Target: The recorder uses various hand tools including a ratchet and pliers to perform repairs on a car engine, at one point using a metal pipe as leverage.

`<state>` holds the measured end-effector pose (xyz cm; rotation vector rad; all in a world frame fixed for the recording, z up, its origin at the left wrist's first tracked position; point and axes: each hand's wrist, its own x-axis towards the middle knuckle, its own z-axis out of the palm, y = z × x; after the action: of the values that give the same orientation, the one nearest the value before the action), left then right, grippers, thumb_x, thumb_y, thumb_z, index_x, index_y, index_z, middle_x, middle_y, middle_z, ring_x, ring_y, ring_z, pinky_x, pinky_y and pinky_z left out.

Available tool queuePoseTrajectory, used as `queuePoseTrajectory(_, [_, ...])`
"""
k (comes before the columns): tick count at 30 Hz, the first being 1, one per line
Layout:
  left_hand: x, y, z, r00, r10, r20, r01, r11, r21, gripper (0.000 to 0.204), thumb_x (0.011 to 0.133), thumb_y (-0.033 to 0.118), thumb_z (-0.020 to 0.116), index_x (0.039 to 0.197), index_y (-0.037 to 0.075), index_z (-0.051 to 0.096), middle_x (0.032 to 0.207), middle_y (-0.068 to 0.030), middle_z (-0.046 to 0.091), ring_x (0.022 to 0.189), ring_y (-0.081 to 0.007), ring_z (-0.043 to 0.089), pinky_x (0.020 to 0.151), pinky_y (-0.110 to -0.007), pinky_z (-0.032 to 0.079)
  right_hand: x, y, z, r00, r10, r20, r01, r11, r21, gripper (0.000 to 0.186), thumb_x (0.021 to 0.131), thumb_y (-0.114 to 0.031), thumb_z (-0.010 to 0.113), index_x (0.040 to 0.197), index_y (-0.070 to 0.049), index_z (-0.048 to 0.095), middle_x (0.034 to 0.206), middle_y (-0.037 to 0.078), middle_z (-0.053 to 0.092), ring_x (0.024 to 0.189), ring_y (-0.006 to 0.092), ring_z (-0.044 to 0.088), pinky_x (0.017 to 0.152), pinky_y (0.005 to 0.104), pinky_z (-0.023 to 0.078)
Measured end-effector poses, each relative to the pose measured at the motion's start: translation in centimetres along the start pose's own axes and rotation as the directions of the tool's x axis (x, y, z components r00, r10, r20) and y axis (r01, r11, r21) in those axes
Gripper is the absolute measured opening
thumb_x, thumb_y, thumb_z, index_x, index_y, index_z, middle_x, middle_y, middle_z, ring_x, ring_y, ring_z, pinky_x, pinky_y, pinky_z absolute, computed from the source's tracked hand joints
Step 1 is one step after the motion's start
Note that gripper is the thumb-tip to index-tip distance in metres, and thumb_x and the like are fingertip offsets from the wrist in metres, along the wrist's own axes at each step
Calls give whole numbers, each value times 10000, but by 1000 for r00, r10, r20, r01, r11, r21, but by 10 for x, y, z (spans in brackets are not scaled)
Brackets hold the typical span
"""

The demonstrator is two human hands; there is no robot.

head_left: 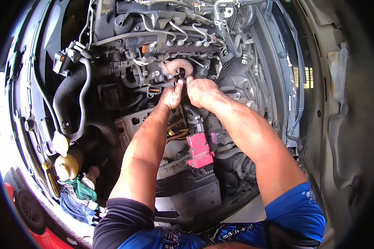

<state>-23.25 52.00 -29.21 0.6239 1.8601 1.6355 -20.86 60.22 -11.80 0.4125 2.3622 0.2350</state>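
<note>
Both of my hands reach deep into an engine bay, close together just below a curved, copper-toned metal pipe (184, 65) with a flange. My left hand (171, 96) has its thumb pointing up toward the pipe's lower end, its other fingers curled out of sight. My right hand (201, 92) is closed beside it, thumb and forefinger near the same spot. A small dark part shows between the fingertips and the pipe, too small to name. What either hand grips is hidden.
A pink-red battery terminal cover (199, 150) sits between my forearms. Metal fuel lines and a rail (178, 46) cross behind the pipe. A black ribbed hose (70, 91) curves at the left. At the lower left are a yellow-handled screwdriver (50, 180) and rags (77, 203).
</note>
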Motion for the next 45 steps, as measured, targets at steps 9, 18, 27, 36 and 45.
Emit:
queuePoseTrajectory(9, [-21, 22, 26, 972, 137, -189, -100, 976, 194, 517, 986, 381, 517, 1358, 23, 537, 1164, -336, 616, 1094, -502, 594, 943, -514, 483, -38, 23, 3, 996, 4, -84, 1, 999, 53, 297, 973, -189, 459, 1196, -19, 556, 1016, 202, 721, 967, 356, 711, 803, 465, 576])
queuePoseTrajectory(18, [-16, -15, 18, 935, 48, -351, -59, 998, -20, 423, 1015, 354, 506, 1070, -41, 645, 993, -273, 679, 923, -448, 645, 844, -453, 501, -133, 31, 4, 952, 10, -307, 102, 933, 346, 204, 881, -99, 557, 1041, 25, 528, 729, 209, 651, 728, 436, 670, 628, 506, 539])
queuePoseTrajectory(27, [-13, 3, 35, 921, 119, -372, -60, 984, 166, 346, 937, 307, 600, 1050, -12, 671, 927, -273, 673, 890, -464, 639, 812, -514, 506, -294, 109, 4, 675, 466, -571, -17, 785, 620, 412, 847, -226, 743, 1158, 6, 605, 950, 184, 701, 823, 351, 707, 746, 437, 557])
queuePoseTrajectory(36, [-9, 13, 38, 949, 61, -308, 30, 959, 282, 336, 929, 240, 614, 1166, 6, 653, 1079, -255, 683, 1044, -410, 651, 938, -450, 504, -242, 244, 70, 213, 266, -940, -198, 954, 225, 399, 858, -245, 769, 1063, 43, 584, 983, 205, 620, 946, 382, 564, 848, 486, 469])
queuePoseTrajectory(45, [-10, 52, 52, 854, 395, -337, -267, 891, 367, 298, 895, 183, 634, 1107, -24, 655, 1108, -204, 679, 1110, -377, 616, 985, -457, 476, -230, 243, 72, 233, 336, -912, -198, 935, 294, 402, 870, -267, 762, 1058, 44, 591, 982, 203, 619, 960, 374, 564, 856, 483, 465])
